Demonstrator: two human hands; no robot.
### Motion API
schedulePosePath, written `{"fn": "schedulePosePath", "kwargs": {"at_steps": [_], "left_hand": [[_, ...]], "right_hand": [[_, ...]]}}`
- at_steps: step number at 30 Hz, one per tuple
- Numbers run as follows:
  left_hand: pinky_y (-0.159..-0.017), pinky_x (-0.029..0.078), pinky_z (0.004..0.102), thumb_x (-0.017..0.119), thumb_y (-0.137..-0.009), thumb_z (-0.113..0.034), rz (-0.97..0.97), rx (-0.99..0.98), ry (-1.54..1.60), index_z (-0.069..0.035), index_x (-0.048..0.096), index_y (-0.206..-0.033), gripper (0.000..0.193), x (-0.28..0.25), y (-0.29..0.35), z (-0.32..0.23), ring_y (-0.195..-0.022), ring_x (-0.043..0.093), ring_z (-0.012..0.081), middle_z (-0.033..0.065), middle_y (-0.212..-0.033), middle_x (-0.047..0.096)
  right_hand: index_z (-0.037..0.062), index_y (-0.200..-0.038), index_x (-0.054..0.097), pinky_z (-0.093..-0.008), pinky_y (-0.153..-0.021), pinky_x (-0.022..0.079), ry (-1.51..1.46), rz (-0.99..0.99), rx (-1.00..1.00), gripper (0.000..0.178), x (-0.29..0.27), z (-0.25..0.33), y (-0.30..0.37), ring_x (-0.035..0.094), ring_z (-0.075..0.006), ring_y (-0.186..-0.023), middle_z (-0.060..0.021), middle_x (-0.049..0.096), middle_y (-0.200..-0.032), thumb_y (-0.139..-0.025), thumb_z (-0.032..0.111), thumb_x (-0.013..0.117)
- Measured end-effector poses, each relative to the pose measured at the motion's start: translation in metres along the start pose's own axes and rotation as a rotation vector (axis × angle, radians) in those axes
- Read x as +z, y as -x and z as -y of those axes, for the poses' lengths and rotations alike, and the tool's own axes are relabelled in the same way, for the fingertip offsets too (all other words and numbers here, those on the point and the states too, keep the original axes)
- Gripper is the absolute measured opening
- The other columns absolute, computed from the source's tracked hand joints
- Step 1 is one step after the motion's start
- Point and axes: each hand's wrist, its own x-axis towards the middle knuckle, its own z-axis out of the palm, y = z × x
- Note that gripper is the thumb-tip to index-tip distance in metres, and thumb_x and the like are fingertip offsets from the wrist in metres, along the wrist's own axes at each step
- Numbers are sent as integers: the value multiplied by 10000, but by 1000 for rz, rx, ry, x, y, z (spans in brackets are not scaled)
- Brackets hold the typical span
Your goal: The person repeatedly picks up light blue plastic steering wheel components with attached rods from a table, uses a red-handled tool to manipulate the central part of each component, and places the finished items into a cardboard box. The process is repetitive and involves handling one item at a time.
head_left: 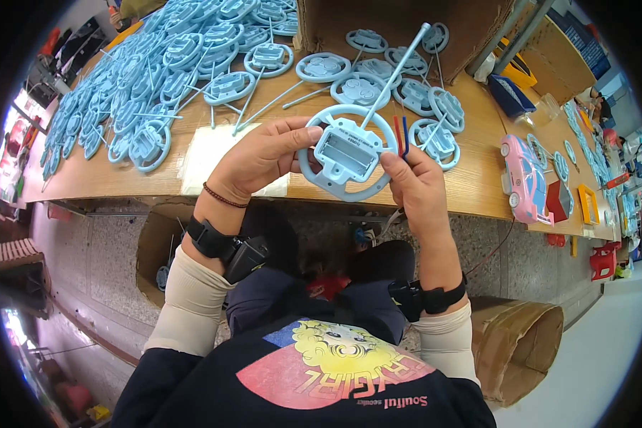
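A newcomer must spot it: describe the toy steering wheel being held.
Find the wooden table and go to its near edge. There, the left hand and right hand grip opposite sides of a light-blue toy steering wheel. Unlike the similar wheels lying beyond, this one is held up.

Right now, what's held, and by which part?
Blue wheel: left hand and right hand grip its rim's opposite sides. Thin strips near the right fingers: hold unclear.

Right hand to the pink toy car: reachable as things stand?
Probably, once free: the right hand grips the light-blue toy steering wheel, but nothing seems to block the stretch of tabletop towards the pink toy car.
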Motion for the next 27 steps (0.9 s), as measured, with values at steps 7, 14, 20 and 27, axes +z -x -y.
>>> {"fn": "schedulePosePath", "kwargs": {"at_steps": [7,14,20,27], "left_hand": [[-714,511,251,523,-890,-208,-97,96,-46,-12,549,-1102,289,11,1,-1,-747,593,99,26,-897,607],[-711,509,260,541,-879,-183,-206,135,-26,-10,568,-1063,254,-4,4,5,-748,592,102,22,-869,607],[-690,503,252,574,-859,-161,-295,117,-66,21,567,-1054,266,5,15,11,-734,594,116,37,-867,613],[-702,506,251,569,-862,-138,-316,113,-72,31,556,-1071,269,14,25,24,-782,589,106,48,-907,611]], "right_hand": [[41,-961,544,-166,-389,199,-62,-79,-5,216,-13,-1,-12,295,12,-441,80,423,-573,-852,221,590],[66,-887,483,-161,-430,275,-31,-13,9,160,-15,5,2,360,-9,-502,32,463,-665,-875,214,541],[-2,-778,519,-252,-564,421,485,39,-41,219,1,-5,20,516,-106,-597,-42,556,-650,-811,183,632],[11,-786,540,-283,-552,431,583,15,-58,224,4,-5,20,561,-170,-579,-81,588,-643,-782,201,659]]}}
